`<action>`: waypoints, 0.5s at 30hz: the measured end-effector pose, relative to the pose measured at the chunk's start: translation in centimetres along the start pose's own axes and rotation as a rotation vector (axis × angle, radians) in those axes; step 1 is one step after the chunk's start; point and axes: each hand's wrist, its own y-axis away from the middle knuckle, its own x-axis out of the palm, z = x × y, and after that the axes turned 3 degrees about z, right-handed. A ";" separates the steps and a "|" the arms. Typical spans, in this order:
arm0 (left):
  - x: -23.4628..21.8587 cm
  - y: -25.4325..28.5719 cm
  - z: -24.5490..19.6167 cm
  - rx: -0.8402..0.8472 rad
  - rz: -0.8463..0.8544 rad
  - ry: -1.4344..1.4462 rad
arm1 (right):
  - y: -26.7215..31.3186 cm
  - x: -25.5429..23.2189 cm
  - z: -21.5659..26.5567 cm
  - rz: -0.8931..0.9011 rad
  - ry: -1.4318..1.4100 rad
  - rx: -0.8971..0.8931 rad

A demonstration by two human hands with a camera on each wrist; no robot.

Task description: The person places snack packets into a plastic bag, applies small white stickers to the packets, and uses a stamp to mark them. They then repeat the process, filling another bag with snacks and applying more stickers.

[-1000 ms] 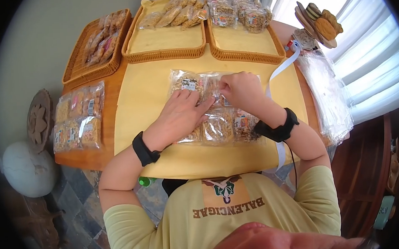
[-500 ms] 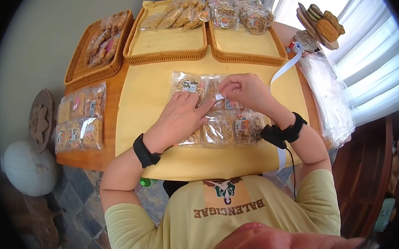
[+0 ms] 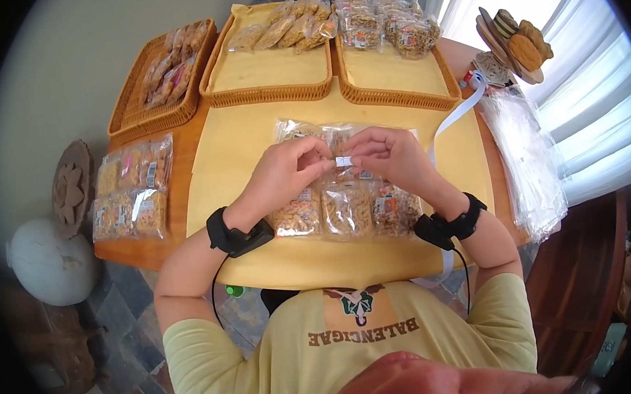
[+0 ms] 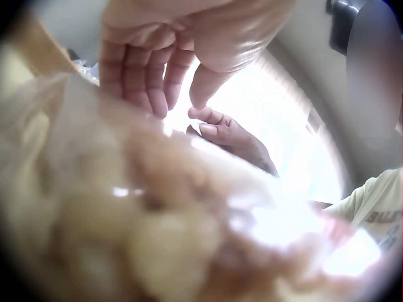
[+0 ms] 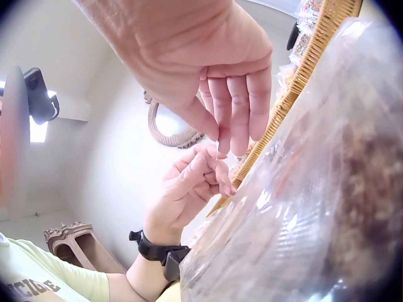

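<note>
A small white sticker (image 3: 343,161) spans the gap between the fingertips of both hands. My left hand (image 3: 288,171) pinches its left end, thumb and forefinger together. At the other end, my right hand (image 3: 393,161) pinches it with thumb and fingertips. Below both hands lies a large clear bag (image 3: 347,208) of several crunchy snack packs, some with printed labels; the hands cover part of its upper half. Its crinkled plastic (image 5: 252,233) fills the lower right of the right wrist view, and its contents (image 4: 157,233) look blurred in the left wrist view.
Three wicker baskets (image 3: 268,95) with bagged snacks line the back. A filled clear bag (image 3: 131,191) lies at the left edge. On the right are a stack of clear plastic bags (image 3: 526,167) and a white strip (image 3: 458,117) trailing past the right arm.
My left hand has lifted from the bag and moved in to the sticker. The right hand has raised the sticker from the bag and now holds it level between both hands.
</note>
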 end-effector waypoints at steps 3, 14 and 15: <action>-0.1 -0.5 -0.4 -0.085 0.097 0.052 | 0.0 -0.1 -0.3 0.010 -0.025 -0.014; 0.4 -1.6 -1.5 -0.043 0.175 -0.066 | 0.1 -0.6 -0.5 0.030 -0.095 0.068; 0.3 -1.6 -1.8 -0.044 0.177 -0.066 | 0.0 -0.7 -0.5 -0.005 -0.081 0.072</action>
